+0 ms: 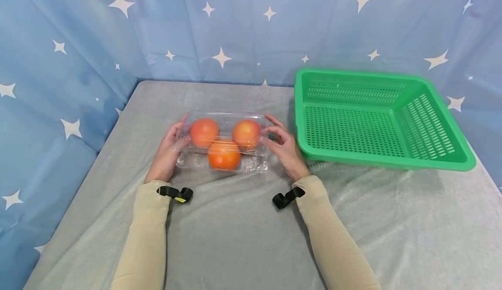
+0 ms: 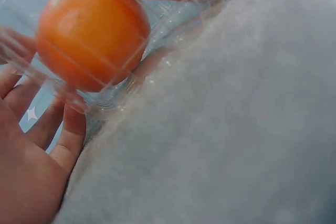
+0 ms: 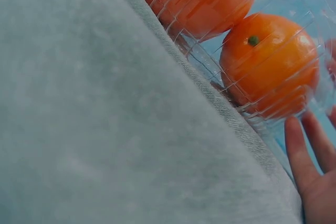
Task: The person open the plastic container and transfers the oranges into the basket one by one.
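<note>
Three oranges lie in a clear plastic clamshell box on the cloth: a left orange, a right orange and a front orange. The clear lid covers the back two and overlaps the front one. My left hand holds the box's left end, thumb and fingers about its edge. At the right end, my right hand grips the plastic between thumb and fingers. Through the plastic, the left wrist view shows one orange close to my fingers; the right wrist view shows another orange beside my fingertips.
A green perforated basket stands on the right of the table, close beside my right hand. Grey cloth covers the table. A blue curtain with white stars hangs behind and on the left.
</note>
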A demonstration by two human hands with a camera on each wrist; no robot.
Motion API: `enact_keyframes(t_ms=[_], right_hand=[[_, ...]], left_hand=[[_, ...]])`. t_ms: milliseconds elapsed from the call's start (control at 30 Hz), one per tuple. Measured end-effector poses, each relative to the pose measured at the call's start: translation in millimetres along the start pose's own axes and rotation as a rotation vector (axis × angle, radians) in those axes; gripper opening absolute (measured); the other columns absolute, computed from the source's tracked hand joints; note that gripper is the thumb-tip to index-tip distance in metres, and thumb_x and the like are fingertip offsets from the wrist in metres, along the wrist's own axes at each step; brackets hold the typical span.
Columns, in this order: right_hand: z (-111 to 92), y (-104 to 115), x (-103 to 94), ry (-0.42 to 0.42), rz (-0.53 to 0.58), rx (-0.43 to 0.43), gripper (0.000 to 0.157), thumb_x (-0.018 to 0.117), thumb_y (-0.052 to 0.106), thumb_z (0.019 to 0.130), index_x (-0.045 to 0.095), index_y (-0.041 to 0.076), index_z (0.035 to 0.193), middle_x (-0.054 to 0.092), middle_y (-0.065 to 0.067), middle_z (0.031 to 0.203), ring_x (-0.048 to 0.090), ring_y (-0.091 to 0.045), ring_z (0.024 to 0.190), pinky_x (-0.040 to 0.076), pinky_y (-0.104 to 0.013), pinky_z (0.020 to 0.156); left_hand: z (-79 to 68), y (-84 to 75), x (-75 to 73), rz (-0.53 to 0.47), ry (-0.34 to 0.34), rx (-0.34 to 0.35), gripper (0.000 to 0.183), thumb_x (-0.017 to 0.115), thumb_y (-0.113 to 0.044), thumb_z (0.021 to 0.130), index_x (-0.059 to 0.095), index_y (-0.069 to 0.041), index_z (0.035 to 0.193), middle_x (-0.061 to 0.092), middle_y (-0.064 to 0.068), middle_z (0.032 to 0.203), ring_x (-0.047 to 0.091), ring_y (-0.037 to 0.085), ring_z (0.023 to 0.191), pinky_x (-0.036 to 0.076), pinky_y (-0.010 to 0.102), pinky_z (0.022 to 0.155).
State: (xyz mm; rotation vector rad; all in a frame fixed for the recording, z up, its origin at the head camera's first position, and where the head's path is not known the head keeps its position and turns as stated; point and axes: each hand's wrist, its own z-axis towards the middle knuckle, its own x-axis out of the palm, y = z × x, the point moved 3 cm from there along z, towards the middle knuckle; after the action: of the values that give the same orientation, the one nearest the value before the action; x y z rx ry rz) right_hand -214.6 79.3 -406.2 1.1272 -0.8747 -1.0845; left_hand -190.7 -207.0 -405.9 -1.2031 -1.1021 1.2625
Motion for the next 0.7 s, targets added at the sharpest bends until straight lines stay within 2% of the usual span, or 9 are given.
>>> enact_keyframes(t_ms=[200, 367, 500, 700], right_hand=[[0.7, -0.6, 0.9, 0.007, -0.017, 0.006, 0.023, 0.061, 0.004, 0.082, 0.055, -0.010, 0.099, 0.029, -0.006, 0.142, 0.033, -0.030, 0.125, 0.025, -0.048, 0.101], [1.1, -0.8, 1.1, 0.007, -0.012, -0.004, 0.023, 0.061, 0.005, 0.082, 0.055, -0.009, 0.099, 0.028, -0.007, 0.142, 0.032, -0.031, 0.126, 0.031, -0.045, 0.098], [0.5, -0.6, 0.6, 0.013, -0.009, -0.020, 0.024, 0.061, 0.005, 0.082, 0.054, -0.010, 0.099, 0.027, -0.008, 0.143, 0.029, -0.033, 0.127, 0.031, -0.046, 0.098], [0.2, 0.1, 0.7, 0.022, -0.019, -0.032, 0.025, 0.061, 0.005, 0.082, 0.054, -0.010, 0.101, 0.025, -0.008, 0.144, 0.027, -0.033, 0.128, 0.032, -0.046, 0.098]], left_hand=[[-1.9, -1.7, 0.5, 0.054, 0.037, -0.045, 0.056, 0.051, -0.019, 0.090, 0.028, -0.024, 0.141, 0.041, 0.000, 0.134, 0.036, 0.015, 0.121, 0.034, 0.036, 0.092], [2.3, 6.0, -2.3, 0.055, 0.041, -0.054, 0.054, 0.053, -0.022, 0.089, 0.032, -0.026, 0.139, 0.041, -0.003, 0.134, 0.035, 0.013, 0.122, 0.031, 0.038, 0.094], [6.7, 15.5, -5.1, 0.051, 0.039, -0.063, 0.054, 0.056, -0.025, 0.088, 0.035, -0.031, 0.137, 0.040, -0.006, 0.134, 0.034, 0.012, 0.122, 0.030, 0.041, 0.096], [7.1, 13.8, -5.0, 0.062, 0.036, -0.055, 0.052, 0.057, -0.026, 0.087, 0.039, -0.024, 0.135, 0.032, -0.013, 0.139, 0.034, 0.012, 0.121, 0.030, 0.042, 0.094]])
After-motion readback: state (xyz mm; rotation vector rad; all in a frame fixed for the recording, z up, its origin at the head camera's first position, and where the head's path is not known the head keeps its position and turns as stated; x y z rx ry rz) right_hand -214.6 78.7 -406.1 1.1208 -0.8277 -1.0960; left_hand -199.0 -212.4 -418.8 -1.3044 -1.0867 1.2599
